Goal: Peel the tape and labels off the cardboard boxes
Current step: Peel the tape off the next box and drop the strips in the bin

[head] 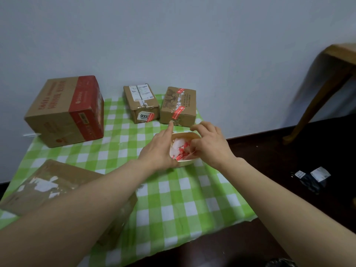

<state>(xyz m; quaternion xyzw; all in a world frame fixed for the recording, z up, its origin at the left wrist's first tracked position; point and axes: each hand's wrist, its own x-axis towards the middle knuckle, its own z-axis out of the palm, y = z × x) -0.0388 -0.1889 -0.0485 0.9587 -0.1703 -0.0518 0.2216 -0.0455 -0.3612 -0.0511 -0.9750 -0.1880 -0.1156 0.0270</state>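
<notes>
— Boxes with tape on: the big box (pixel 63 110) far left, the labelled box (pixel 141 103) and the red-taped box (pixel 178 106) at the far middle. What might go wrong for us?
— Our left hand (pixel 159 149) lies against the paper bowl's (pixel 185 134) left rim, forefinger straight. Gripping or just touching, we cannot tell. A nudge could tip it.
— And rightward?
— Our right hand (pixel 210 145) curls over it, fingertips pinching tape scraps (pixel 178 149). Being sticky, they may cling and drag others out.
</notes>
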